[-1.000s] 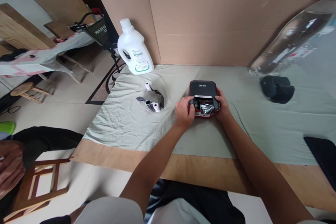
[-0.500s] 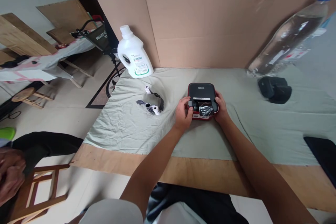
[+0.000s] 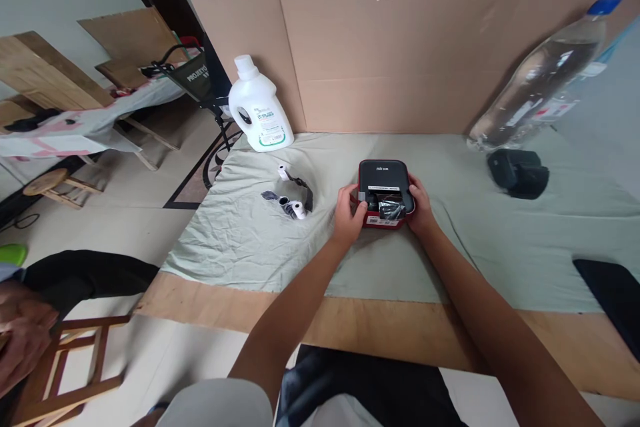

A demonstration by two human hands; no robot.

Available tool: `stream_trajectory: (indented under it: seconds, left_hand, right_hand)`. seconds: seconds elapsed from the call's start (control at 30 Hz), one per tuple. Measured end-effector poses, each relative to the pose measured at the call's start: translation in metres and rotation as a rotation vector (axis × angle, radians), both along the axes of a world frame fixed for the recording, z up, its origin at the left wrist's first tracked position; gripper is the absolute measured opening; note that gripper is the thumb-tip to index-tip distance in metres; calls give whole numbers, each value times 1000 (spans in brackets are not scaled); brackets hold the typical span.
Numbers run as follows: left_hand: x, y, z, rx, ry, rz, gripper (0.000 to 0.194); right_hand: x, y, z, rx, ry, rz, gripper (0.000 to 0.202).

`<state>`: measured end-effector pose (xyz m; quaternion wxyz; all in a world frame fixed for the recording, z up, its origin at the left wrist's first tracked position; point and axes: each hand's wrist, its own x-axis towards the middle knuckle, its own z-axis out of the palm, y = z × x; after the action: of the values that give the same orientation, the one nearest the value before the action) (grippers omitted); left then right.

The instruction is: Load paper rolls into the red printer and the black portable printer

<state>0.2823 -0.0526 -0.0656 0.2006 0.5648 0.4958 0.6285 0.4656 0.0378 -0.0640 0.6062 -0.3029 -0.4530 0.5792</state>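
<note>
A black and red box-shaped device (image 3: 384,177) with a white label strip and shiny black film at its front lies on the green cloth. My left hand (image 3: 349,215) grips its left side, the thumb at the front left corner. Around the right side, my right hand (image 3: 421,205) is wrapped, its fingers partly hidden by the device. To the left, small white rolls (image 3: 299,209) with black strips rest on the cloth.
A white jug (image 3: 263,113) stands at the back left against a cardboard wall (image 3: 370,73). On the right are a large clear bottle (image 3: 543,80), a black object (image 3: 519,173) and a dark flat item (image 3: 610,293). Another person's hands (image 3: 25,333) show at the far left.
The camera view has shifted slightly. Both of my hands remain on the device, and nothing on the cloth has visibly moved.
</note>
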Motion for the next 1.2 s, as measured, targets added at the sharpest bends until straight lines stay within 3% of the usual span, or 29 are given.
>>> stream_trajectory:
  seconds: [0.23,0.57,0.67,0.73,0.8,0.87,0.97,1.0,1.07,1.13,1.2]
  left_hand:
    - [3,1,4,-2,-61,46,12]
    - [14,-2,12,-9,-110,128,8]
    - [14,-3,15,4,-65,145,8]
    - [4,-2,24,15,13,179,10]
    - [-18,4,43,-1,135,267,15]
    - [-55,13,69,-85,311,406,20]
    - [-125,29,111,-378,691,552,41]
    - [-149,33,122,-524,820,532,52]
    - [-188,38,136,-729,984,374,64]
    - [-213,40,140,-814,1046,230,61]
    - [-225,40,136,-835,1075,166,52]
  right_hand:
    - [-2,4,-3,-25,-9,-32,50]
    - [-5,5,-1,-23,13,-90,43]
    - [-5,6,-2,-31,33,-65,44]
    - [-5,6,-2,-47,47,-53,45]
    - [-5,7,-3,-59,55,-47,45]
    - [-5,8,-4,-65,59,-48,45]
    - [-5,9,-4,-57,43,-61,44]
    - [-5,9,-4,-53,36,-65,43]
    - [-5,10,-3,-48,28,-59,43]
    - [-6,10,-2,-52,33,-50,44]
    - [-6,10,-1,-58,42,-48,45]
